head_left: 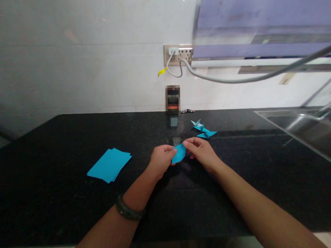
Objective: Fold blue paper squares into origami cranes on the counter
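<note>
Between my two hands is a small folded piece of blue paper (178,154), held just above the dark countertop and slightly curved. My left hand (161,159) pinches its left side between thumb and fingers. At its upper right corner, my right hand (200,151) grips the paper with thumb and forefinger. Several folded blue paper cranes (206,133) sit close together beyond my right hand. To the left of my hands lies a loose stack of flat blue paper sheets (109,165).
A phone (173,99) leans upright against the wall at the back of the black countertop (62,207). Above it, cables run from a wall socket (178,55), and a grey cable (234,80) stretches right. A metal sink (298,123) is set in at the right.
</note>
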`<state>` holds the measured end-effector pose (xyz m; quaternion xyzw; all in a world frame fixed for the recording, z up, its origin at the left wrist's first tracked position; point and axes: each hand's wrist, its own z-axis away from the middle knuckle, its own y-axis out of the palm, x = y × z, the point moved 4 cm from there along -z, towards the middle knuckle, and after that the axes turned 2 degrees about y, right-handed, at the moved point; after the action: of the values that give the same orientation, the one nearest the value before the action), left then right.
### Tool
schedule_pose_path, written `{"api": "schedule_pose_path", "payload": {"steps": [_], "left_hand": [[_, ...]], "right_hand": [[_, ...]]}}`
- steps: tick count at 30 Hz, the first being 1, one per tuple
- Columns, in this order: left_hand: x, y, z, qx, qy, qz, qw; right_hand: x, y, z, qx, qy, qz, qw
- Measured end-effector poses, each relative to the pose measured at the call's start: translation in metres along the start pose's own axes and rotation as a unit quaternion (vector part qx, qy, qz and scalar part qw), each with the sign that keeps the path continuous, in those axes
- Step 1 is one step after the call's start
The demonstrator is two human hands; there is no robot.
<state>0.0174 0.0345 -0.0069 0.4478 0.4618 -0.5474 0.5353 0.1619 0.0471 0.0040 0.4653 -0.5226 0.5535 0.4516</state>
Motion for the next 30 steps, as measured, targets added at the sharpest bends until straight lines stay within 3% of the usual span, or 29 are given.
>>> {"api": "schedule_pose_path", "payload": {"steps": [9, 15, 21, 26, 30], "left_hand": [[0.006, 0.002, -0.002, 0.033, 0.016, 0.024, 0.999], [0.002, 0.004, 0.0, 0.017, 0.05, -0.018, 0.998], [-0.001, 0.005, 0.003, 0.023, 0.025, -0.025, 0.999], [0.001, -0.003, -0.002, -0.042, 0.023, 0.051, 0.998], [0.003, -0.008, -0.005, -0.093, 0.051, 0.091, 0.99]], "right_hand": [[-0.005, 0.008, 0.003, 0.043, -0.039, 0.033, 0.998], [-0.003, 0.011, 0.004, 0.019, -0.058, 0.007, 0.998], [-0.008, 0.009, 0.003, 0.012, -0.019, -0.015, 1.0], [-0.008, 0.008, 0.002, -0.002, 0.041, -0.106, 0.994], [-0.012, 0.017, 0.005, 0.041, 0.077, -0.155, 0.984]]}}
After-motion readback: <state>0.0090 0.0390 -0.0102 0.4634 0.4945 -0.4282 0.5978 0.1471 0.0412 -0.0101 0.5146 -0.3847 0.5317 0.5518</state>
